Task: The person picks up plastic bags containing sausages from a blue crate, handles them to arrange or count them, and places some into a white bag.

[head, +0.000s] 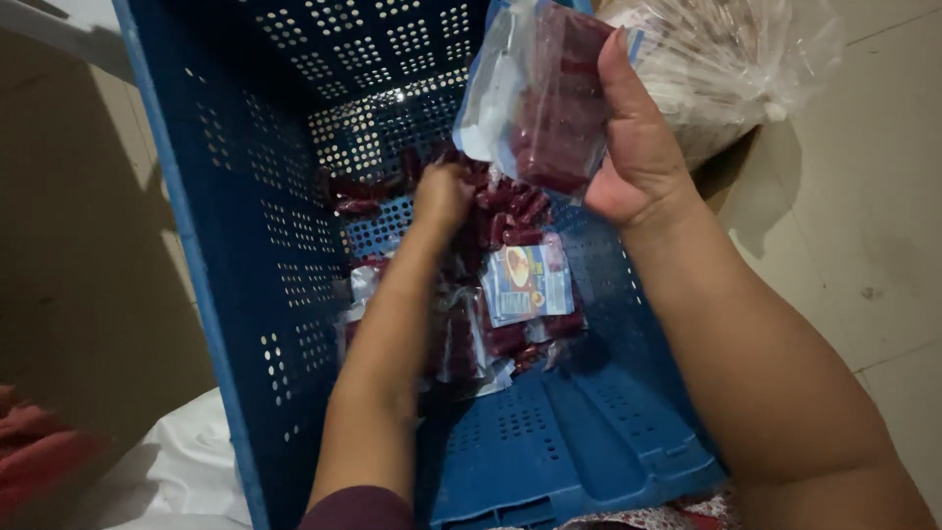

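At the far left a red cloth (34, 447) lies on the floor, and a white sheet (186, 471) shows beside the blue perforated crate (235, 294). The left hand (442, 196) reaches deep into the crate, its fingers curled among loose packets of red sausages (510, 221); whether they have closed on one I cannot tell, since the knuckles hide it. A labelled packet (528, 283) lies flat beneath. The right hand (638, 147) holds a clear sausage pack (549, 108) upright above the crate, thumb and fingers clamped on its edge. Behind it sits a large clear plastic bag (726, 59). The pack looks slippery and is pinched at one side only, so it could slide and drop back into the crate.
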